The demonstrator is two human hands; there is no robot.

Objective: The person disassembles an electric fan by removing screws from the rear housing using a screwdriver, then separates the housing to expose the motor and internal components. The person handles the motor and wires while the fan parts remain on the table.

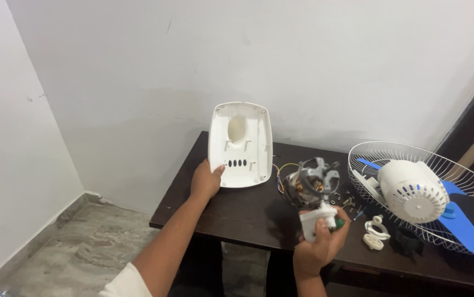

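Note:
My left hand (205, 180) grips the lower left edge of a white plastic fan base shell (240, 144), held upright over the dark table (237, 212) with its hollow inner side facing me. My right hand (319, 246) holds a small white block (314, 219) attached under the fan motor (309, 184), together with a green-handled tool. The motor shows copper windings and a grey metal frame. Coloured wires (280, 173) run from it toward the shell.
A wire fan guard (385, 151) lies at the right with a white motor cover (412, 190) and blue blades (467, 228) in it. Small white plastic parts (375, 234) and loose screws (349, 202) lie beside the motor. White walls stand behind; a tiled floor (83, 247) is at left.

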